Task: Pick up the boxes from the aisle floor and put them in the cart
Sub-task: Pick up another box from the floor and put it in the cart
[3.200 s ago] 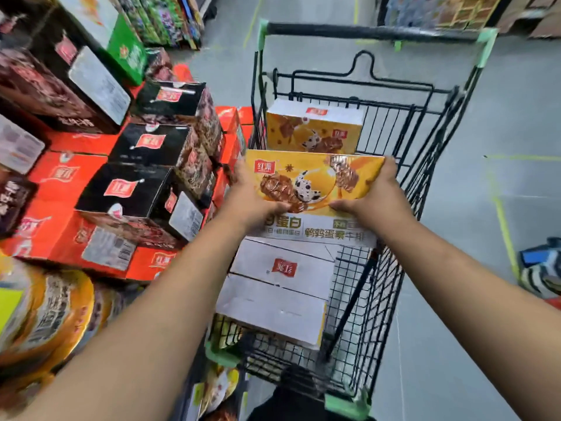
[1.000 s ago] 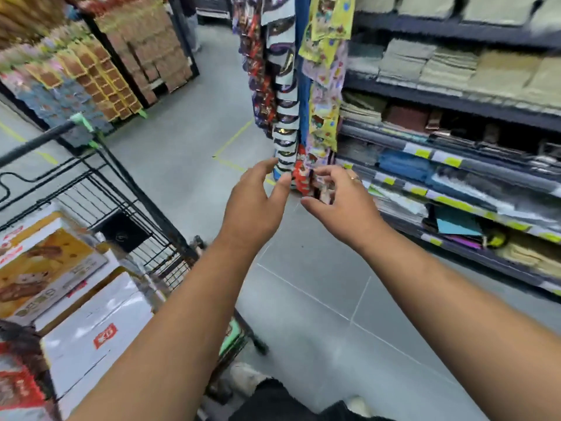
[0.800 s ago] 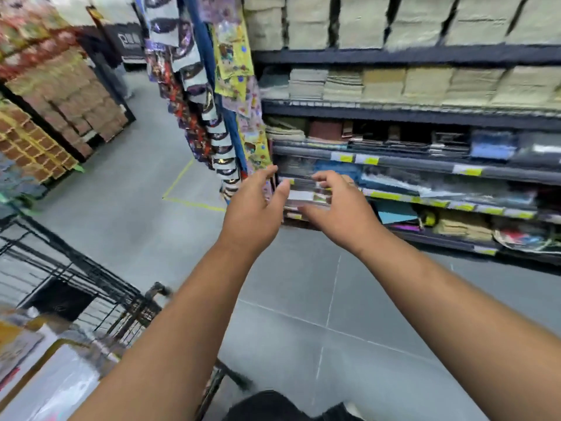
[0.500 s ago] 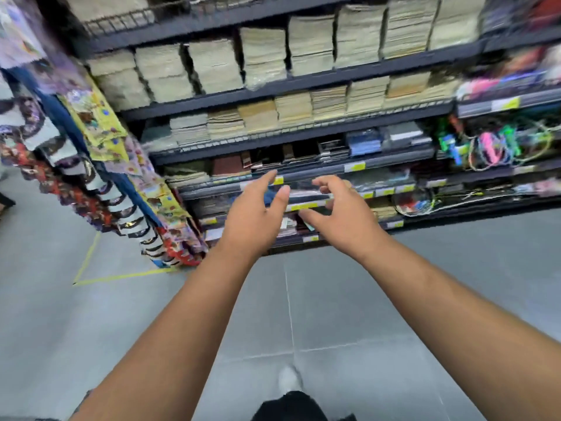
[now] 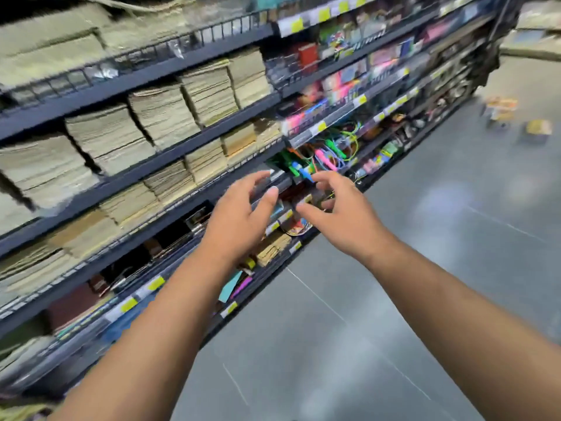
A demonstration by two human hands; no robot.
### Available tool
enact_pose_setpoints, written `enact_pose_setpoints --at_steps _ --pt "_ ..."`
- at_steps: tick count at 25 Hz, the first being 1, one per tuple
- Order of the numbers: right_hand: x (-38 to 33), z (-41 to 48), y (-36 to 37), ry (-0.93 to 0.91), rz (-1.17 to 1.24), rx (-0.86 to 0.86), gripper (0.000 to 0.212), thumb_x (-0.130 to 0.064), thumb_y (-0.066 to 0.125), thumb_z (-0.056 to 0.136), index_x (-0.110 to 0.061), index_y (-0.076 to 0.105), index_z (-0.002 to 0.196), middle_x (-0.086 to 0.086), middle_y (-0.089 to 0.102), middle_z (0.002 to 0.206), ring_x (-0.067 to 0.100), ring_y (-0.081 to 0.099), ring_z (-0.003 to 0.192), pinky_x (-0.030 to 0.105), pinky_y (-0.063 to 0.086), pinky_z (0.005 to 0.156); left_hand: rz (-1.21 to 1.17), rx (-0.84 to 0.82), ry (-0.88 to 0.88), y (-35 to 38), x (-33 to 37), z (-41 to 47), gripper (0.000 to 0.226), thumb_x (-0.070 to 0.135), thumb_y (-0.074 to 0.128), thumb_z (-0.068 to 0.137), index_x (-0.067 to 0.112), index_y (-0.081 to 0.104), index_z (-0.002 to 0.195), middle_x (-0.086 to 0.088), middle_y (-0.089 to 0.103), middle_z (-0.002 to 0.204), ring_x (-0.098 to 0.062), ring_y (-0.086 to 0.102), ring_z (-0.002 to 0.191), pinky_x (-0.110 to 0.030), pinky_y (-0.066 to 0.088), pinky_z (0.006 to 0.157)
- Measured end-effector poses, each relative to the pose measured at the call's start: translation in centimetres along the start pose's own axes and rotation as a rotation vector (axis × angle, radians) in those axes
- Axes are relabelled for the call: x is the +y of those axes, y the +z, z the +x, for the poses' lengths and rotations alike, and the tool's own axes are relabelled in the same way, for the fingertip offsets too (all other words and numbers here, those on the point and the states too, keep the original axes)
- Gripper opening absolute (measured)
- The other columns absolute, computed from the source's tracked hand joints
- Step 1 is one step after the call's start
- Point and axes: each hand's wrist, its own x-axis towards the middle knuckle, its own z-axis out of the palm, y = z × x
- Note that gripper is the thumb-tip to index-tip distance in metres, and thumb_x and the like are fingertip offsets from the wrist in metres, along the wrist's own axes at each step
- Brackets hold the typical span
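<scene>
You held nothing, left hand (image 5: pixel 239 220) and right hand (image 5: pixel 337 220) empty before the shelf (image 5: pixel 127 83), fingers (image 5: pixel 268 197) loosely spread, while what looked like two boxes (image 5: pixel 501 109) waited on the floor (image 5: pixel 425 299) past its far end, cart unseen.

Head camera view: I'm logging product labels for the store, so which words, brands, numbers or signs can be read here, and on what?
No text can be read; the whole frame is motion-blurred.
Yellow price tags on the shelf edges: print blurred.
Coloured packets on the shelves: print blurred.
Boxes far off on the aisle floor: too small and blurred.
</scene>
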Motion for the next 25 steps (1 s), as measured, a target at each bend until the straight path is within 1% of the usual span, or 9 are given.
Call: enact_pose_setpoints --at_steps 2,4,10,13,15,17,19,21,25 --pt "1.2 1.4 -2.7 0.057 0.011 0.117 0.051 -0.037 0.072 0.083 -0.026 0.052 0.129 -0.006 0.05 0.12 0.009 0.052 0.098 0.031 0.045 0.096 -0.066 -0.061 0.086 2.0 1.4 4.0 0.048 0.05 0.047 0.09 0.029 0.053 0.133 0.004 0.061 0.128 -0.012 0.057 0.117 -0.036 0.044 0.103" --pt "2.5 2.4 -5.6 0.12 0.015 0.228 0.049 -0.036 0.072 0.083 -0.027 0.053 0.127 -0.006 0.05 0.118 0.01 0.052 0.095 0.029 0.045 0.093 -0.117 -0.125 0.15 4.7 3.5 7.3 0.048 0.049 0.049 0.089 0.028 0.054 0.132 0.005 0.061 0.127 -0.011 0.059 0.113 -0.035 0.046 0.099" --pt "9.0 6.2 -17.5 0.247 -0.041 0.477 0.047 -0.036 0.071 0.083 -0.025 0.053 0.126 -0.002 0.051 0.118 0.015 0.055 0.099 0.027 0.044 0.083 -0.246 -0.312 0.347 16.4 12.9 16.7 0.057 0.055 0.05 0.084 0.028 0.053 0.134 0.007 0.059 0.128 -0.011 0.059 0.11 -0.037 0.049 0.097" --pt "12.9 8.4 -24.4 0.293 -0.045 0.533 0.046 -0.036 0.069 0.085 -0.027 0.051 0.126 -0.003 0.05 0.122 0.01 0.051 0.098 0.018 0.04 0.072 -0.27 -0.359 0.411 22.4 17.6 21.0 0.05 0.045 0.055 0.09 0.023 0.053 0.136 0.006 0.058 0.132 -0.01 0.058 0.112 -0.026 0.044 0.095" --pt "15.5 10.5 -29.4 0.32 -0.058 0.555 0.047 -0.036 0.068 0.086 -0.026 0.051 0.129 -0.002 0.05 0.125 0.008 0.049 0.098 0.01 0.038 0.067 -0.295 -0.376 0.421 26.7 20.9 24.4 0.054 0.051 0.054 0.086 0.027 0.054 0.134 0.006 0.059 0.132 -0.011 0.059 0.113 -0.029 0.045 0.098" --pt "17.8 12.7 -34.3 0.348 -0.078 0.569 0.048 -0.036 0.068 0.087 -0.026 0.05 0.13 -0.001 0.05 0.127 0.009 0.049 0.098 0.015 0.037 0.072 -0.3 -0.398 0.428 30.7 24.2 27.7 0.057 0.056 0.054 0.083 0.029 0.054 0.134 0.007 0.059 0.132 -0.011 0.059 0.115 -0.035 0.046 0.101" --pt "20.0 15.3 -38.5 0.356 -0.102 0.564 0.048 -0.038 0.067 0.087 -0.027 0.049 0.131 -0.001 0.05 0.129 0.011 0.052 0.099 0.021 0.037 0.079 -0.299 -0.398 0.445 34.2 27.2 30.8 0.05 0.045 0.059 0.091 0.026 0.053 0.136 0.005 0.057 0.135 -0.012 0.057 0.118 -0.03 0.043 0.101" --pt "21.9 17.9 -41.8 0.366 -0.108 0.563 0.048 -0.039 0.067 0.087 -0.029 0.049 0.13 -0.002 0.051 0.129 0.012 0.055 0.097 0.024 0.039 0.08 -0.288 -0.403 0.457 37.2 29.6 33.5 0.047 0.038 0.06 0.094 0.024 0.051 0.138 0.004 0.056 0.137 -0.012 0.057 0.116 -0.026 0.042 0.098" --pt "26.7 24.6 -46.4 0.4 -0.085 0.561 0.047 -0.04 0.067 0.087 -0.031 0.049 0.13 -0.002 0.051 0.129 0.012 0.058 0.096 0.027 0.043 0.08 -0.24 -0.45 0.506 43.2 32.0 40.6 0.053 0.048 0.057 0.09 0.026 0.05 0.138 0.004 0.057 0.132 -0.013 0.058 0.114 -0.038 0.046 0.102"
